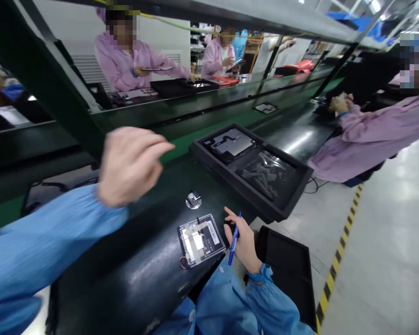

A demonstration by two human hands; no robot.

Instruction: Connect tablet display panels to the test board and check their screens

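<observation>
- Across the bench: a long, glossy, dark green surface (125, 293), probably slick under flat parts.
- At the near edge of the surface, beyond the hands: a black rectangular foam-like tray (226, 175) with two filled compartments, likely light and slightly yielding; best lifted by opposite rims.
- Close to the same near edge: a thin rectangular electronic assembly (195, 242), black-framed and silver-white inside, lying flat. Likely light, stiff at the frame, fragile across the exposed middle and at the thin red wire on one corner. Best taken by two opposite frame edges.
- Above the surface, toward the far edge: left hand (132, 165), blurred, with fingers curled; cannot tell whether pinching anything.
- Just beside the assembly, over the near edge: right hand (245, 243), with fingers partly spread, holding a slim blue plastic pen (233, 242).
- Just past the assembly, toward the far edge: a small round silver piece (194, 200) topped with black, likely easiest by the rim.
</observation>
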